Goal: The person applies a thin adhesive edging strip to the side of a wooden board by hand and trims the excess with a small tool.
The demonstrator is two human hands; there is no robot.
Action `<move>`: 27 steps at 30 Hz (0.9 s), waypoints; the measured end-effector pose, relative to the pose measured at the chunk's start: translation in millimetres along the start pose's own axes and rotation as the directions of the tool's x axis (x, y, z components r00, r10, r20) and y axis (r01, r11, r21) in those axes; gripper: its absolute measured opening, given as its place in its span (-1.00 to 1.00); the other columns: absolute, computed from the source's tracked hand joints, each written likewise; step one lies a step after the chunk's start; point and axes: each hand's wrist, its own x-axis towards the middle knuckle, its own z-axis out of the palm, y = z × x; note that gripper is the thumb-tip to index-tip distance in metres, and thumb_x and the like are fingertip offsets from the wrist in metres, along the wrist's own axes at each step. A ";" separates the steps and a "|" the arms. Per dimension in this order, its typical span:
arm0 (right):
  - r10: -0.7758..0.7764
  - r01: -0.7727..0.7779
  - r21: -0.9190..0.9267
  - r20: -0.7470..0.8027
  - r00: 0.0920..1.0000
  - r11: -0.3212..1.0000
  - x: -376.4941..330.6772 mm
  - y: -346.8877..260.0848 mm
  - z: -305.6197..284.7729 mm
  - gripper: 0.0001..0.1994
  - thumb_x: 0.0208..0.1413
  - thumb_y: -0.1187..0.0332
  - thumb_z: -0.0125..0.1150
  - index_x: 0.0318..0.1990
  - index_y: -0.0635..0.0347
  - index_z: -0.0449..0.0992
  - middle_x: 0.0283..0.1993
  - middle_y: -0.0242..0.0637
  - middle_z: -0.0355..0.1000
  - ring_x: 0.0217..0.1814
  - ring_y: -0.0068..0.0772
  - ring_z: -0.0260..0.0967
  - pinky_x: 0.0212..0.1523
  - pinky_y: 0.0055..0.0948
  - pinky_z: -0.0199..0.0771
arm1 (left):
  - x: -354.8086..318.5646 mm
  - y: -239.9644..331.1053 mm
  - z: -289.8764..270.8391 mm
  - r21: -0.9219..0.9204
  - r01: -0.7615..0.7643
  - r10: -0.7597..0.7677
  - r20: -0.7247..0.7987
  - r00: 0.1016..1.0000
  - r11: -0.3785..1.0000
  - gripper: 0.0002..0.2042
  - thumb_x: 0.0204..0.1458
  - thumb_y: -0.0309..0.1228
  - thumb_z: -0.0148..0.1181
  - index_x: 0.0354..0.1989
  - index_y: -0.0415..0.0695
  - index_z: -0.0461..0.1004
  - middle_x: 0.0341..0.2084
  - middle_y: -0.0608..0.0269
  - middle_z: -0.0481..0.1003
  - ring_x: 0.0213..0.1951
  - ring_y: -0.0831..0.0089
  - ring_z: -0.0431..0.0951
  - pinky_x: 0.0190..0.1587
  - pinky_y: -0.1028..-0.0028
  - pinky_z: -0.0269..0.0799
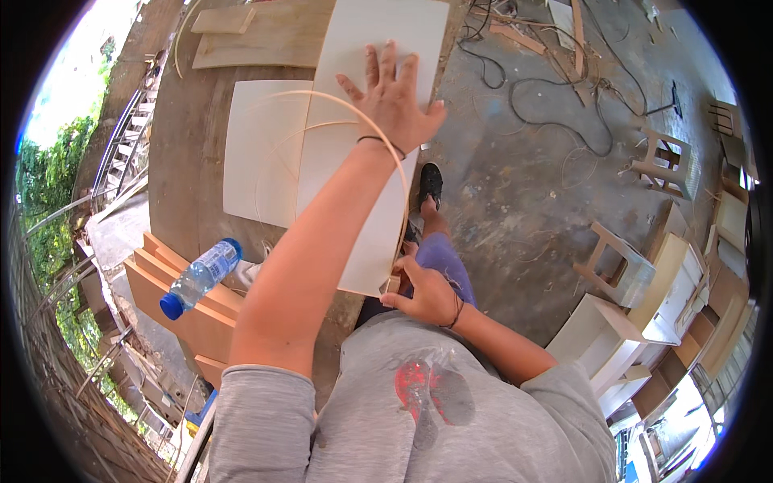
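Observation:
My left hand point(393, 98) lies flat with fingers spread on a long pale board point(354, 161) that rests on a brown workbench point(181, 161). A thin pale edge strip point(322, 97) curves in a loop over the board and runs down along its right edge. My right hand point(425, 294) pinches the lower end of that strip at the board's near corner. A second pale panel point(262, 153) lies under the board, to its left.
A clear water bottle with a blue cap point(200, 278) lies on stacked brown boards point(181, 302) at the left. Cables point(547, 97) and wood scraps cover the concrete floor. Small wooden stools point(668, 161) and white cabinet parts point(636, 314) stand at the right.

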 end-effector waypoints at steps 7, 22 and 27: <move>0.052 -0.061 0.057 0.144 0.988 0.996 12.6 7.8 -15.4 -0.46 0.07 0.06 0.28 -0.03 0.32 0.25 -0.41 0.01 0.47 -0.34 0.04 0.49 -0.31 -0.19 0.47 | 5.9 6.4 12.4 -0.008 0.058 -0.058 -0.045 0.997 0.998 -0.44 -0.09 -0.14 0.18 0.14 -0.06 0.38 0.32 0.14 0.17 0.39 0.00 0.01 0.27 -0.38 -0.26; 0.047 -0.057 0.065 0.150 0.988 0.996 11.5 6.7 -17.0 -0.46 0.09 0.05 0.25 -0.03 0.33 0.25 -0.35 0.06 0.47 -0.31 0.08 0.49 -0.28 -0.16 0.46 | 8.3 8.4 10.1 -0.112 0.002 -0.012 -0.090 0.996 0.994 -0.47 -0.17 -0.26 0.17 0.07 -0.12 0.41 0.27 0.13 0.24 0.38 0.00 0.03 0.32 -0.26 -0.22; 0.034 -0.038 0.073 0.058 0.998 0.997 3.3 1.5 -8.0 -0.51 0.07 0.16 0.30 -0.02 0.30 0.26 -0.30 0.07 0.47 -0.28 0.05 0.49 -0.29 -0.19 0.47 | -0.1 -16.8 -3.2 -0.319 -0.148 0.146 -0.028 0.989 0.936 -0.49 -0.11 -0.31 0.16 0.10 -0.13 0.40 0.29 0.10 0.22 0.38 0.02 0.05 0.32 -0.23 -0.22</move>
